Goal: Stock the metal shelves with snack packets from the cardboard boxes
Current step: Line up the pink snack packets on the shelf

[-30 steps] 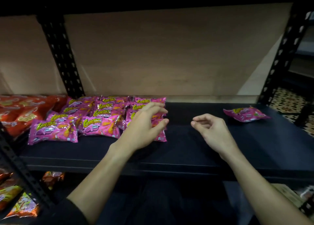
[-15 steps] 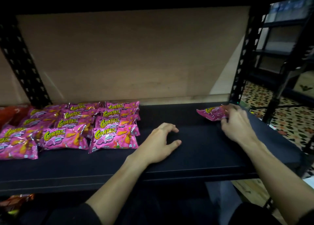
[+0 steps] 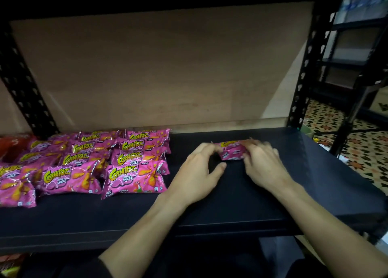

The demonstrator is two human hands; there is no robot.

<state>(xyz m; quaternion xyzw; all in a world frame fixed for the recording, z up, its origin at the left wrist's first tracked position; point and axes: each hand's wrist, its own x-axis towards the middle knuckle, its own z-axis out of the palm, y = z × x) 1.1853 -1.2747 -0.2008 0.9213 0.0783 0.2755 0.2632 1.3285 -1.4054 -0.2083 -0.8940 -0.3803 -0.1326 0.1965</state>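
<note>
A single pink snack packet (image 3: 232, 151) lies on the black metal shelf (image 3: 294, 183), right of centre. My right hand (image 3: 262, 164) grips its right end with curled fingers. My left hand (image 3: 201, 168) has its fingertips curled against the packet's left end, thumb out toward the shelf. Several rows of matching pink packets (image 3: 132, 172) lie overlapping on the left half of the shelf. The packet's lower edge is partly hidden by my fingers.
Orange-red packets (image 3: 12, 145) sit at the far left behind a black perforated upright (image 3: 23, 88). A brown board backs the shelf. Another upright (image 3: 302, 67) marks the right end, with a second rack and patterned floor tiles (image 3: 361, 151) beyond.
My right hand has carried the lone packet leftward toward the shelf's middle. My left hand has moved right and forward to meet the packet's other end.
</note>
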